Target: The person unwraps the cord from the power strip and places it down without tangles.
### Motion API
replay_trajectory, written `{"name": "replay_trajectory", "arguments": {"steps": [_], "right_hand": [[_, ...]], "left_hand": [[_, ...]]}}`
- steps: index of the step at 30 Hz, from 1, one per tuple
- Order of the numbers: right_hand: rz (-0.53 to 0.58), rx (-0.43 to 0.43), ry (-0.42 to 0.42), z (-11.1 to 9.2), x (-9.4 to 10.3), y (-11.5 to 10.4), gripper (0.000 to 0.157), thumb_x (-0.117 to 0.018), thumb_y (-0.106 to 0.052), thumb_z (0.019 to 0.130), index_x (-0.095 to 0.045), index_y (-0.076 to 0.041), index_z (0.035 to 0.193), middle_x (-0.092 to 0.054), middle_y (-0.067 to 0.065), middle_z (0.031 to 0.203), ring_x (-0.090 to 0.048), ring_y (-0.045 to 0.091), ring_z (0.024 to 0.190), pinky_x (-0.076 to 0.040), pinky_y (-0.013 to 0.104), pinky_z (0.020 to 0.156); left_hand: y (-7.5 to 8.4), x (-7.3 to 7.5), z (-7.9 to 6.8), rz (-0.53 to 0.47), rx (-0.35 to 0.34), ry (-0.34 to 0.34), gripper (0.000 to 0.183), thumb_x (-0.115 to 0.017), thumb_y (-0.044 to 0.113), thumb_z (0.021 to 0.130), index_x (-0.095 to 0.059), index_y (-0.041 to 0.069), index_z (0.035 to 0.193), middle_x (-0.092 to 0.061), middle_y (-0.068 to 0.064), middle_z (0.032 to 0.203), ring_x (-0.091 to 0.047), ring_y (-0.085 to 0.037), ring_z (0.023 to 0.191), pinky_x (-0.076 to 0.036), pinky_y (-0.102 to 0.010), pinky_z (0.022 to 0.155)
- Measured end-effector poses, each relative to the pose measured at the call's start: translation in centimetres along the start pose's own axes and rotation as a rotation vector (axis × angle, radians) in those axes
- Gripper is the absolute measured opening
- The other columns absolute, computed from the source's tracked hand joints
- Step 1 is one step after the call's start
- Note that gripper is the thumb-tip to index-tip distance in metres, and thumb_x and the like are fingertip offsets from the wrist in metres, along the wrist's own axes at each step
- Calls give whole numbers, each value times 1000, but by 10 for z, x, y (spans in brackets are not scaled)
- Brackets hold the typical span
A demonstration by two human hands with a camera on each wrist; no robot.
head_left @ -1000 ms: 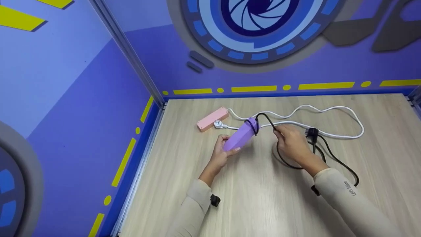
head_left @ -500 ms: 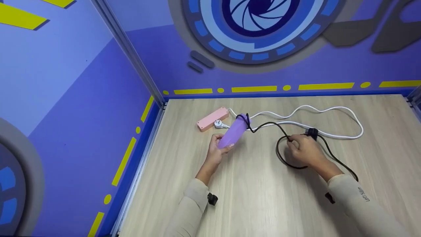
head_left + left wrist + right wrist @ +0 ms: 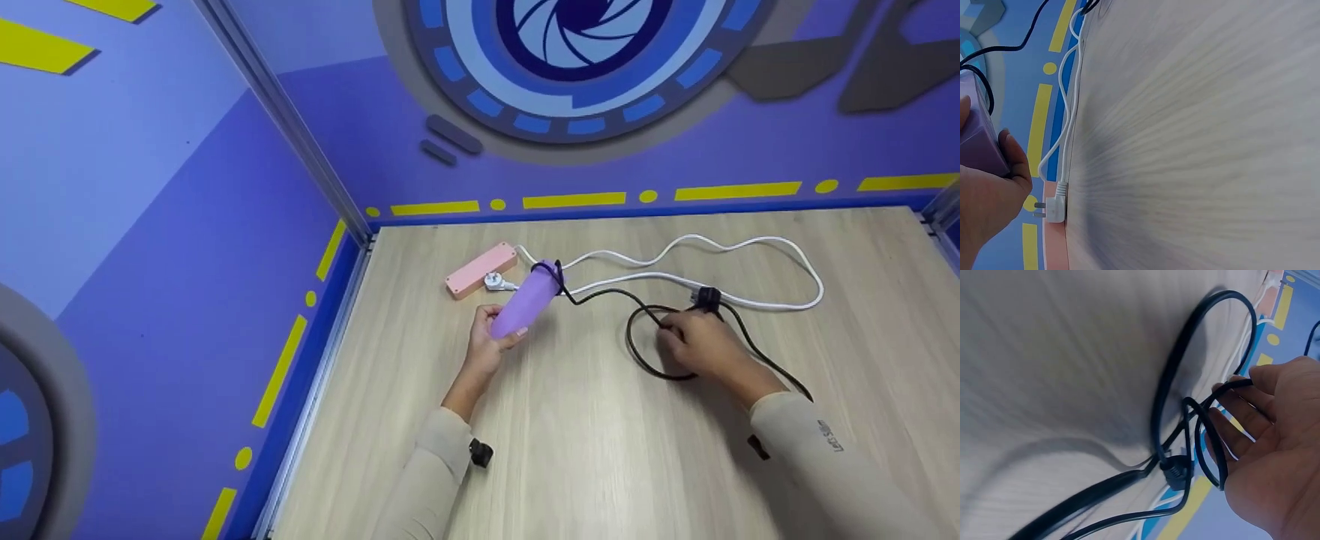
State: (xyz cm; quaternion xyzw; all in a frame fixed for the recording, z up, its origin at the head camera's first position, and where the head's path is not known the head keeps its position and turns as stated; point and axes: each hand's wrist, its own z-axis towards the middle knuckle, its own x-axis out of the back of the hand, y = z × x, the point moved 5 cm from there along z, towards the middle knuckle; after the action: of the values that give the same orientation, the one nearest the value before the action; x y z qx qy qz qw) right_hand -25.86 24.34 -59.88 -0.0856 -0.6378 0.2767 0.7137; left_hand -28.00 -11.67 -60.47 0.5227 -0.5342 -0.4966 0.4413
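My left hand [image 3: 486, 343] grips the near end of a purple oblong device [image 3: 525, 301], tilted up off the wooden table [image 3: 570, 442]; the left wrist view shows the fingers [image 3: 1013, 163] curled round the purple device [image 3: 977, 140]. A black cord [image 3: 600, 292] is wound round the device's far end and runs right to my right hand [image 3: 694, 341], which holds loops of it. In the right wrist view the black cord [image 3: 1185, 365] passes over my curled fingers [image 3: 1241, 416], and its black plug [image 3: 1176, 469] lies just beyond.
A pink power strip [image 3: 482, 270] lies at the back left with a white plug [image 3: 495, 281] beside it; the white plug [image 3: 1053, 205] shows too in the left wrist view. Its white cable [image 3: 750, 247] loops across the back right. Purple walls enclose the table.
My right hand has moved right and down to the table with the black cord. The purple device has shifted left, toward the pink strip.
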Motion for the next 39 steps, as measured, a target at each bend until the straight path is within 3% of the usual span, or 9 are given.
{"name": "replay_trajectory", "arguments": {"steps": [2,4,7,14,18,24,29,34,39], "right_hand": [[-7,8,-8,3,2,-5,15,-73,-20,98,-76,-8,107,-72,6,82,-68,27,80,-51,45,73],[4,9,-8,5,3,-10,25,-73,-23,98,-75,-6,116,-78,11,93,-72,37,95,-53,53,88],[47,22,-11,8,4,-18,40,-73,-25,99,-68,-1,130,-80,18,114,-68,48,118,-41,61,108],[110,59,-22,18,5,-42,58,-75,-24,97,-56,0,146,-72,20,136,-61,47,132,-38,65,115],[124,123,6,27,4,-64,59,-75,-23,97,-56,0,149,-65,22,147,-56,46,142,-38,64,119],[96,224,30,39,-4,-91,48,-74,-17,98,-63,2,141,-67,23,144,-59,46,139,-41,63,118],[93,223,13,43,-15,-91,30,-71,-16,101,-71,2,126,-76,20,121,-70,42,119,-49,61,106],[108,195,32,39,-14,-88,11,-70,-13,101,-76,-5,106,-75,10,99,-71,30,94,-54,52,87],[109,226,63,34,-4,-89,7,-71,-11,101,-76,-7,99,-74,5,92,-68,23,88,-54,47,82]], "left_hand": [[0,-1,0,7,4,9,53,-78,1,91,-45,5,131,-55,-15,135,-53,-26,122,-51,-28,84],[0,-3,0,13,7,12,52,-79,0,90,-46,5,130,-56,-15,134,-53,-26,122,-51,-28,84],[-1,-6,-1,5,9,5,52,-79,0,90,-46,5,130,-57,-15,133,-54,-26,120,-52,-28,83],[0,-12,-4,-9,-3,-25,53,-78,1,90,-45,3,131,-57,-15,129,-55,-23,114,-53,-27,81],[1,-19,-7,-30,-11,-66,54,-77,-1,90,-43,2,132,-58,-15,127,-56,-21,112,-52,-26,81],[7,-32,-11,8,-18,-101,55,-78,2,90,-43,3,133,-57,-20,139,-55,-27,128,-55,-33,98],[9,-40,-12,-1,-17,-123,56,-77,2,90,-43,3,134,-54,-22,142,-54,-30,130,-57,-35,99],[5,-36,-9,8,-12,-99,55,-77,2,90,-43,3,134,-54,-22,142,-53,-30,131,-56,-37,100],[2,-31,-6,21,-21,-77,55,-79,1,89,-45,3,132,-54,-21,143,-52,-31,133,-52,-42,108]]}}
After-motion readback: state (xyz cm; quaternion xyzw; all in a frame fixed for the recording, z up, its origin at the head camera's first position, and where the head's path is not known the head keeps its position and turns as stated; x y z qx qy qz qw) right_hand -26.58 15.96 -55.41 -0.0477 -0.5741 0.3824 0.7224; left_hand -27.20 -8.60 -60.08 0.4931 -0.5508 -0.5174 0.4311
